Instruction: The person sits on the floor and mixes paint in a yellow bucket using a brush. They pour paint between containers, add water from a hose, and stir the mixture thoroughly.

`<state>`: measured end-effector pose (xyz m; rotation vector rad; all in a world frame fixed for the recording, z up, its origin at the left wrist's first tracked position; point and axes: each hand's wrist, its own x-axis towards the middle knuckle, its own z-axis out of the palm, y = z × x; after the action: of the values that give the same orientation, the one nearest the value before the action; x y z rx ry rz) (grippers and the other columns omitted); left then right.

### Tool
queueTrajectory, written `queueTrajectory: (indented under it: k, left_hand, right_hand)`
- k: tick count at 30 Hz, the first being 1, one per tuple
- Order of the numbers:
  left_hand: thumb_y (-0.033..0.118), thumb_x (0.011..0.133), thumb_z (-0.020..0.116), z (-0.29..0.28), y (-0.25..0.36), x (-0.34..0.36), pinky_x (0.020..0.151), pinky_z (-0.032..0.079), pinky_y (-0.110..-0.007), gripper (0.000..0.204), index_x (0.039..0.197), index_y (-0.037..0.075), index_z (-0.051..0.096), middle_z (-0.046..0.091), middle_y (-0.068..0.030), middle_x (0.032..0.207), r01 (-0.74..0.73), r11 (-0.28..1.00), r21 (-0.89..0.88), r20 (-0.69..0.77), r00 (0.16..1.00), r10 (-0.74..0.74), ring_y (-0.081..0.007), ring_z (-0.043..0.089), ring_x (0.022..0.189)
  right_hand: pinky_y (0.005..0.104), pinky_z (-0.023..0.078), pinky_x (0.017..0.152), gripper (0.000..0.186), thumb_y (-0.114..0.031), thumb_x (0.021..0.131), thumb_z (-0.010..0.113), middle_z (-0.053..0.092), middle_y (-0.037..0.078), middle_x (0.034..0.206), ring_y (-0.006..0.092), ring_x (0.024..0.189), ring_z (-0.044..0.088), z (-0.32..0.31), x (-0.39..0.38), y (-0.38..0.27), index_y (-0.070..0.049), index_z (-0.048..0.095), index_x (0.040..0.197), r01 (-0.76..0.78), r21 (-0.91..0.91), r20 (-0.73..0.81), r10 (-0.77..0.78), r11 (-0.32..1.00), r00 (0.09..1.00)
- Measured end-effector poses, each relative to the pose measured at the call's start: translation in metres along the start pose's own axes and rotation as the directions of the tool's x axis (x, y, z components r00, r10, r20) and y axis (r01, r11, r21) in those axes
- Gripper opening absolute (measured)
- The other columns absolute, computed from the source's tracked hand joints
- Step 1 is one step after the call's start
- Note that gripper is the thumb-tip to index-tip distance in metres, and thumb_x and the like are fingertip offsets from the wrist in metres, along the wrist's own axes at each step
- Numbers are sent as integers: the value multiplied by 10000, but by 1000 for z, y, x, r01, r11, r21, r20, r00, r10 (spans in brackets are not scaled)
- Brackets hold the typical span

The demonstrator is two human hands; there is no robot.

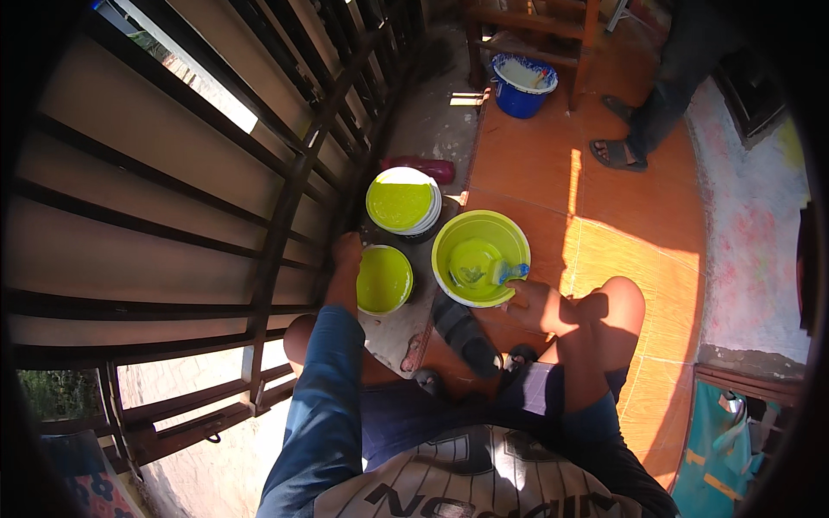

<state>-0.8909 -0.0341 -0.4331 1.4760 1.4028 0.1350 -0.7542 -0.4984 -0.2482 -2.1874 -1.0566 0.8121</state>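
A green basin (445,229) with yellow-green paint inside stands in front of me on the right. My right hand (528,304) is at its near right rim, closed on a paintbrush (509,273) whose blue and pale head is over the paint. To the left, a small bucket of yellow-green paint (383,281) sits near the railing. Beside that bucket's far left rim is my left hand (348,249), its fingers curled; what they hold, if anything, is hidden. Behind it stands a larger white bucket (427,216), also containing yellow-green paint.
A dark slatted railing (294,198) runs along my left. A dark sandal (466,332) lies near the basin. Farther off are a maroon bottle-like object (423,167), a blue bucket (520,104) and a wooden chair (527,22). A person's sandalled foot (618,155) is at the far right.
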Motion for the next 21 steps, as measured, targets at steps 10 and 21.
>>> queueTrajectory:
  k: [10,21]
  left_hand:
    - [455,998,460,-78,-64,-63,1079,359,-646,602,1502,131,408,524,-195,1399,513,850,-119,150,856,-495,-409,511,1288]
    - [463,952,475,-68,-107,-50,1049,427,-559,587,1405,93,529,607,-180,1328,454,891,-13,187,876,-444,-369,597,1196]
  right_hand:
    - [458,535,938,621,-379,898,713,671,313,1194,442,1104,664,29,38,-23,51,586,1329,-90,42,264,75,995,962]
    - [489,600,825,526,-241,918,712,664,214,1197,384,1030,687,36,73,62,-11,495,1338,-655,502,-94,789,564,607]
